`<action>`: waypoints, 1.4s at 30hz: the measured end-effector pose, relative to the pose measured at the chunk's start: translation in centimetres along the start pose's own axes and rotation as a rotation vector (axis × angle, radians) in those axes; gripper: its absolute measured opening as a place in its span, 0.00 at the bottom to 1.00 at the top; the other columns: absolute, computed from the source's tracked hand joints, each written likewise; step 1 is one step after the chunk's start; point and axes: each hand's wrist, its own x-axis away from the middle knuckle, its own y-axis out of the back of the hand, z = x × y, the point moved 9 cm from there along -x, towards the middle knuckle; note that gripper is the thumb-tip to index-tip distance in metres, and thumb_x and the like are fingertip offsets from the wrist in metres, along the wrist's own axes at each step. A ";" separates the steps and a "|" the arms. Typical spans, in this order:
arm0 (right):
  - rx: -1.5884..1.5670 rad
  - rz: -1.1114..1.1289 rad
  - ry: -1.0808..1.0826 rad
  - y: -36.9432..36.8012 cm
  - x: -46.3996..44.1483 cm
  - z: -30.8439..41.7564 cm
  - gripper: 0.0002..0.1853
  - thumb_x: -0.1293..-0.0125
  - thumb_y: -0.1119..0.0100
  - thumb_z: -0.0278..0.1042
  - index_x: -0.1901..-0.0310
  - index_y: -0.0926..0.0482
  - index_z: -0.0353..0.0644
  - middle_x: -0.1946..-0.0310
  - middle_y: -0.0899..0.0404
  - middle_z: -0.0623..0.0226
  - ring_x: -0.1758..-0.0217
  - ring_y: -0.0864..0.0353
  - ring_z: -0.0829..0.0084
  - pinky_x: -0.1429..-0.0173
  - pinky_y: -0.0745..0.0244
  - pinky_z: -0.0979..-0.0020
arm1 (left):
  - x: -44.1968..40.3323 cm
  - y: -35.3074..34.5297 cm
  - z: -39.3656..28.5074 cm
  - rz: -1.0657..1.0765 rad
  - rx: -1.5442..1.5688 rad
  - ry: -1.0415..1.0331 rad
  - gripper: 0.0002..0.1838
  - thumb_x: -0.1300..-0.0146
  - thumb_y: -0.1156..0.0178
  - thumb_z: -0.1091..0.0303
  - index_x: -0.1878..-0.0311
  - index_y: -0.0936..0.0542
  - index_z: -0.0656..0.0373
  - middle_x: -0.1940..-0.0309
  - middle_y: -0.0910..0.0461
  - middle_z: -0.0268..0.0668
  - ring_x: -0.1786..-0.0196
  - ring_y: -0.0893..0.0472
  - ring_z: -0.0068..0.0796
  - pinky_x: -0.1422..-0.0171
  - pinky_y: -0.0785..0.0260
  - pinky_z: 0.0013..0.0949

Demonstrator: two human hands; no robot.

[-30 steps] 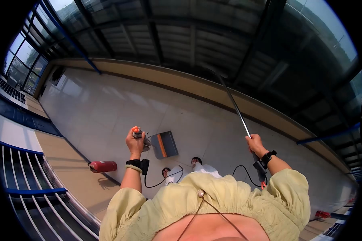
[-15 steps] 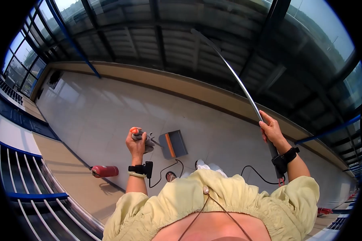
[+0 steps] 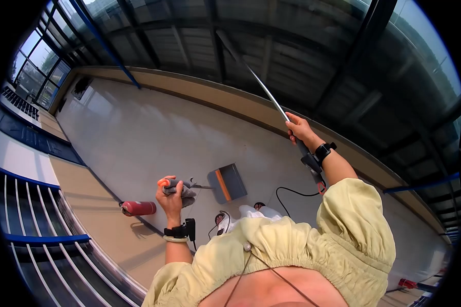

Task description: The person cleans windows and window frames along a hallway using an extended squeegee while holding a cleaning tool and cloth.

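Note:
My left hand (image 3: 170, 200) is closed round the upright grey handle of a long-handled dustpan, its orange end showing above my fingers. A grey cloth (image 3: 188, 196) hangs in the same hand. Below it, the grey dustpan (image 3: 235, 179) with an orange strip is near the floor; contact with the floor is unclear. My right hand (image 3: 301, 130) is wrapped round a long silver pole (image 3: 266, 91) with a dark grip. The pole reaches up and away toward the window glass (image 3: 302, 56). Its far end carries a narrow greyish head (image 3: 227, 43), blurred against the glass.
A red fire extinguisher (image 3: 139, 208) stands by the left wall. Metal railings with blue bars (image 3: 46, 239) run at the lower left. A beige ledge (image 3: 189, 87) lines the window base. Black cables (image 3: 284, 188) hang by my body above the tiled floor (image 3: 133, 133).
My right hand has moved left and the pole with it, its far end shifting left along the window. My left hand still grips the dustpan handle and cloth.

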 end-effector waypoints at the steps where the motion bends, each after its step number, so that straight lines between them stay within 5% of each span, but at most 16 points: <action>1: 0.003 -0.003 0.015 1.4 0.0 -1.6 0.27 0.31 0.48 0.31 0.30 0.38 0.50 0.81 0.32 0.72 0.86 0.34 0.80 0.84 0.34 0.74 | 0.1 -0.3 0.3 0.003 0.010 0.024 0.13 0.51 0.32 0.77 0.61 0.21 0.61 0.64 0.20 0.31 0.61 0.22 0.22 0.52 0.30 0.27; 9: 0.151 -0.176 0.111 12.5 7.7 -8.0 0.25 0.33 0.45 0.31 0.34 0.31 0.46 0.82 0.29 0.72 0.87 0.31 0.81 0.86 0.37 0.76 | -2.7 -2.5 -1.8 0.050 -0.088 -0.020 0.12 0.51 0.34 0.78 0.61 0.22 0.60 0.66 0.21 0.30 0.63 0.23 0.21 0.54 0.29 0.27; 15: 0.051 -0.278 -0.010 18.3 18.7 -13.7 0.24 0.32 0.48 0.29 0.34 0.33 0.43 0.84 0.29 0.71 0.90 0.33 0.79 0.87 0.38 0.76 | -3.2 -1.9 -2.1 0.013 -0.118 -0.009 0.12 0.50 0.33 0.77 0.61 0.22 0.61 0.65 0.21 0.31 0.62 0.22 0.21 0.53 0.29 0.26; 24: 0.167 -0.111 -0.063 11.4 0.3 -15.0 0.21 0.33 0.45 0.33 0.38 0.26 0.49 0.76 0.25 0.71 0.77 0.29 0.81 0.74 0.33 0.73 | -4.9 -0.5 -4.9 -0.096 -0.150 0.059 0.13 0.49 0.32 0.76 0.59 0.21 0.62 0.61 0.20 0.34 0.59 0.22 0.23 0.50 0.30 0.28; 27: 0.355 -0.145 0.035 11.3 -3.1 -15.2 0.21 0.32 0.46 0.34 0.38 0.26 0.51 0.77 0.26 0.70 0.77 0.29 0.80 0.74 0.33 0.72 | -6.2 0.4 -5.2 -0.122 -0.192 0.087 0.13 0.48 0.32 0.76 0.58 0.21 0.63 0.59 0.20 0.36 0.56 0.21 0.27 0.48 0.29 0.29; 30: 0.438 -0.139 -0.074 10.7 -3.7 -13.4 0.23 0.32 0.47 0.31 0.35 0.30 0.45 0.84 0.27 0.65 0.89 0.31 0.74 0.84 0.36 0.68 | -7.2 0.3 -4.5 -0.168 -0.127 0.106 0.12 0.48 0.33 0.77 0.59 0.20 0.63 0.59 0.20 0.37 0.56 0.21 0.27 0.46 0.29 0.31; 33: 0.615 -0.205 0.037 9.3 -3.9 -8.5 0.24 0.33 0.48 0.32 0.36 0.30 0.44 0.80 0.22 0.58 0.87 0.26 0.66 0.78 0.29 0.63 | -8.9 -0.7 -3.4 -0.126 -0.138 0.092 0.12 0.48 0.33 0.78 0.59 0.20 0.64 0.59 0.20 0.36 0.56 0.21 0.27 0.46 0.29 0.31; 35: 0.792 -0.173 0.016 8.4 -4.1 -4.8 0.24 0.34 0.48 0.32 0.36 0.30 0.45 0.68 0.18 0.48 0.75 0.18 0.58 0.67 0.23 0.61 | -10.2 -2.6 -3.0 -0.053 -0.163 0.068 0.12 0.48 0.33 0.78 0.59 0.21 0.64 0.59 0.20 0.36 0.55 0.21 0.27 0.46 0.30 0.31; 38: 0.894 -0.196 -0.009 9.2 -4.5 -2.3 0.25 0.37 0.48 0.34 0.37 0.29 0.45 0.51 0.21 0.48 0.47 0.22 0.49 0.44 0.27 0.58 | -12.5 -6.0 -2.8 0.048 -0.126 -0.009 0.12 0.48 0.33 0.78 0.59 0.20 0.65 0.59 0.20 0.37 0.56 0.21 0.27 0.46 0.30 0.30; 42: 1.063 -0.173 -0.044 13.7 -0.1 -4.7 0.25 0.35 0.49 0.32 0.35 0.31 0.42 0.53 0.20 0.44 0.57 0.18 0.53 0.53 0.25 0.60 | -12.9 -9.0 -3.8 0.092 -0.182 -0.134 0.12 0.49 0.32 0.78 0.61 0.20 0.63 0.61 0.19 0.34 0.58 0.21 0.25 0.48 0.29 0.29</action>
